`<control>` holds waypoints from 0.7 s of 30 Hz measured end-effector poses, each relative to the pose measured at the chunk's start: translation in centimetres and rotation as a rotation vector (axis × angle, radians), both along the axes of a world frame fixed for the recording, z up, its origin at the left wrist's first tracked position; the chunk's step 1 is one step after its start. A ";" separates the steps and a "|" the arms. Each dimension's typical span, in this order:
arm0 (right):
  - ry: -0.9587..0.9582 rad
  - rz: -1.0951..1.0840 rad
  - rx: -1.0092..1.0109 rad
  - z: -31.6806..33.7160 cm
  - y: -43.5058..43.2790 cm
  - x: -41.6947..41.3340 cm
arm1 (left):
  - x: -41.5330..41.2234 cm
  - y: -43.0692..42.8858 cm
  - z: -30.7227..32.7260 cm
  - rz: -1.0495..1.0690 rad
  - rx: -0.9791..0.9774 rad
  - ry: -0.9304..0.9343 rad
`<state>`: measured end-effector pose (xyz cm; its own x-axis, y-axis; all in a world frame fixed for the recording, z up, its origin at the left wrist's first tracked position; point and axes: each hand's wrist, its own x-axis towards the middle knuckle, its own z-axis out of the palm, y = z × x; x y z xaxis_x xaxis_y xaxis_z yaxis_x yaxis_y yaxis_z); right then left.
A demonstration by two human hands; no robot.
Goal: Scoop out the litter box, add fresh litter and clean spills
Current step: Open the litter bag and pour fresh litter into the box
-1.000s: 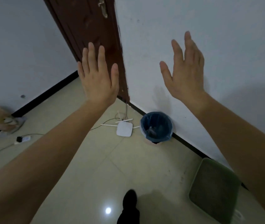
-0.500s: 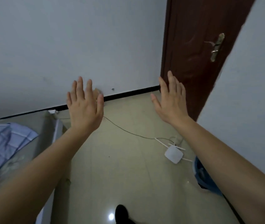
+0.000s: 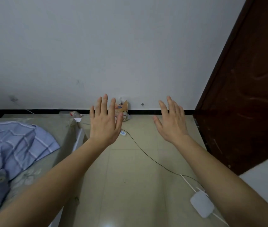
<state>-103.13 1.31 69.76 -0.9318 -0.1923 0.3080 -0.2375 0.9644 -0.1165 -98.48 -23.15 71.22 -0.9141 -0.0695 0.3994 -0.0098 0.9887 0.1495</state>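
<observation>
Nearest, at lower right, a white router [image 3: 202,204] lies on the floor tiles [image 3: 130,185]; a bed [image 3: 31,161] fills the lower left. Mid-frame, the left hand [image 3: 104,124] and right hand [image 3: 170,124] are raised, each grip spread apart and empty. Farthest, an orange cat-printed bag [image 3: 124,110], possibly litter, leans against the wall. No litter box is in view; scooping seems unstarted, so the next move calls for finding it.

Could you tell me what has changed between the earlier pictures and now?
The view swung left: the blue bin and green litter box left the frame, the bed and orange bag came in. Left hand and right hand stayed raised, open, empty.
</observation>
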 end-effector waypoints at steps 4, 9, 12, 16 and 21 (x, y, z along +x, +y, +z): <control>-0.020 -0.005 -0.029 -2.1 1.3 -8.2 | -8.2 0.5 -1.9 0.003 -0.005 -0.055; -0.041 -0.008 -0.125 -3.2 2.6 -21.8 | -21.4 1.8 -3.0 0.028 -0.011 -0.079; -0.064 0.002 -0.147 -2.0 2.6 -29.4 | -28.7 2.0 -1.8 0.069 0.007 -0.070; -0.092 0.049 -0.140 -0.1 0.6 -38.5 | -36.5 0.3 -0.5 0.085 0.021 -0.067; -0.170 0.103 -0.111 -1.4 -4.5 -48.6 | -45.1 -4.7 -2.7 0.070 0.012 -0.109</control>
<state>-151.70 -3.17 68.40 -0.9493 -0.2626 0.1726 -0.3017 0.9152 -0.2670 -143.58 -27.86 68.50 -0.9450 -0.1383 0.2964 -0.0952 0.9832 0.1554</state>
